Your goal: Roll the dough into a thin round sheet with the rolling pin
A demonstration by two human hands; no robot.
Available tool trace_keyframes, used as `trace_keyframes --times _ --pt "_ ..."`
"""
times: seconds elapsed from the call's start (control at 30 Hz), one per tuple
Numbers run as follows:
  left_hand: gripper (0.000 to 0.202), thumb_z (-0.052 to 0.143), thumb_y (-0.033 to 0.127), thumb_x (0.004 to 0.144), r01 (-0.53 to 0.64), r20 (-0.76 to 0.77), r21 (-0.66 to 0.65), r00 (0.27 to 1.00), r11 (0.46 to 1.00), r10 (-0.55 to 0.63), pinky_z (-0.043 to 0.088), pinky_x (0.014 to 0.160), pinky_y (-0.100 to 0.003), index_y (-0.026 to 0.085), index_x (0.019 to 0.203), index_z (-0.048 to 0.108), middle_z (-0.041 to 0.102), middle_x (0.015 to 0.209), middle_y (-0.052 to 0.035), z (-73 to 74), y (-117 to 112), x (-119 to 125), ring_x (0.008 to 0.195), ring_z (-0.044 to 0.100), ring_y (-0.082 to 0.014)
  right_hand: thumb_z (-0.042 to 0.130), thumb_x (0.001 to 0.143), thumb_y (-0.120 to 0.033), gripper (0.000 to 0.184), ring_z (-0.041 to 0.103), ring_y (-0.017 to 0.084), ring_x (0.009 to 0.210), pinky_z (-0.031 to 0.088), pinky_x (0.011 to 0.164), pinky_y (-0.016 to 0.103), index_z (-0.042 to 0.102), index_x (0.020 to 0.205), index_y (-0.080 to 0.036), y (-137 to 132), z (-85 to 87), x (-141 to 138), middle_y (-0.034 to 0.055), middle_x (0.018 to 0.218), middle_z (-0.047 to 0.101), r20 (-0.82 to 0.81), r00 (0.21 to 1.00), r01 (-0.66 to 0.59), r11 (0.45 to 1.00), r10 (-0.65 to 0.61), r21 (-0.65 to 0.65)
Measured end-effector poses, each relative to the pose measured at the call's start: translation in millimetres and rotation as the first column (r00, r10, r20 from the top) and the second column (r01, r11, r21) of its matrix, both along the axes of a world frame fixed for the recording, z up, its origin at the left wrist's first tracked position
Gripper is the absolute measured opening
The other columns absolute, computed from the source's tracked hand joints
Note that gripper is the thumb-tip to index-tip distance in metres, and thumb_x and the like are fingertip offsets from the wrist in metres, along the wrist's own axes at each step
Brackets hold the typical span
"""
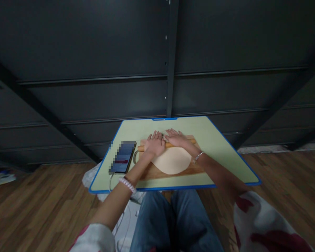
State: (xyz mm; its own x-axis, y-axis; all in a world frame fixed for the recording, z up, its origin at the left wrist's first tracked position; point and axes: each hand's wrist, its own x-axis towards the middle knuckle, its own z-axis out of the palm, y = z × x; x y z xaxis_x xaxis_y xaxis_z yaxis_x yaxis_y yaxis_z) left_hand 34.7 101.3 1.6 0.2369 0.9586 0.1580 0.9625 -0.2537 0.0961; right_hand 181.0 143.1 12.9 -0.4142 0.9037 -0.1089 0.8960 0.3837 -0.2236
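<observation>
A wooden rolling pin (169,144) lies crosswise over a flat, rounded sheet of pale dough (172,161). Beneath the dough is a wooden board (147,174). My left hand (154,144) rests flat on the pin's left part, its fingers stretched forward and palm down. On the pin's right part lies my right hand (176,138), also flat with fingers extended. The two hands are close together but apart at the fingertips. Part of the pin and the far edge of the dough are hidden under them.
The board sits on a pale green, blue-edged tabletop (220,164). A smartphone (123,157) with a cable (110,182) lies on the left. Dark panels (107,98) stand right behind the table. My knees are under its near edge, above a wooden floor (42,203).
</observation>
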Motion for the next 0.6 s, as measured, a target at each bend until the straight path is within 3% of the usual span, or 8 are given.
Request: trace_keyframes --times 0.2,0.33,0.5,0.6 --pt "0.055 0.022 0.037 0.094 0.081 0.026 0.181 0.996 0.98 -0.087 0.022 0.11 -0.04 0.008 0.138 0.036 0.036 0.145 -0.0141 -9.7 -40.8 2.9 0.136 0.028 -0.0221 0.019 0.095 -0.036 0.054 0.02 0.021 0.138 0.012 0.113 0.044 0.032 0.142 -0.014 -41.6 -2.5 7.9 0.009 0.15 0.028 -0.014 0.999 -0.039 0.988 0.042 0.15" --pt "0.061 0.029 0.042 0.092 0.123 0.041 0.212 0.99 0.969 -0.135 0.019 0.111 -0.043 0.006 0.141 0.029 0.03 0.148 -0.0149 -9.2 -65.2 6.3 0.137 0.024 -0.024 0.016 0.097 -0.038 0.051 0.026 0.021 0.136 0.015 0.111 0.049 0.036 0.141 -0.021 -60.0 -6.7 13.0 0.0057 0.147 0.035 -0.05 0.996 -0.063 0.982 0.073 0.179" --pt "0.067 0.032 0.047 0.09 0.125 0.05 0.229 0.989 0.965 -0.14 0.011 0.112 -0.049 0.007 0.143 0.023 0.027 0.149 -0.0145 -14.3 -99.5 12.9 0.14 0.017 -0.0249 0.023 0.096 -0.043 0.049 0.022 0.025 0.137 0.018 0.105 0.06 0.034 0.141 -0.027 -88.1 -5.6 22.6 0.0049 0.149 0.031 -0.053 0.992 -0.105 0.976 0.117 0.19" --pt "0.069 0.033 0.049 0.09 0.203 0.022 0.245 0.976 0.948 -0.215 0.01 0.113 -0.05 0.007 0.144 0.021 0.026 0.149 -0.0152 -19.8 -122.6 13.9 0.14 0.016 -0.0254 0.028 0.095 -0.039 0.046 0.026 0.024 0.136 0.019 0.104 0.06 0.036 0.14 -0.029 -103.6 -3.9 28.9 0.0048 0.148 0.034 -0.033 0.981 -0.18 0.959 0.191 0.219"
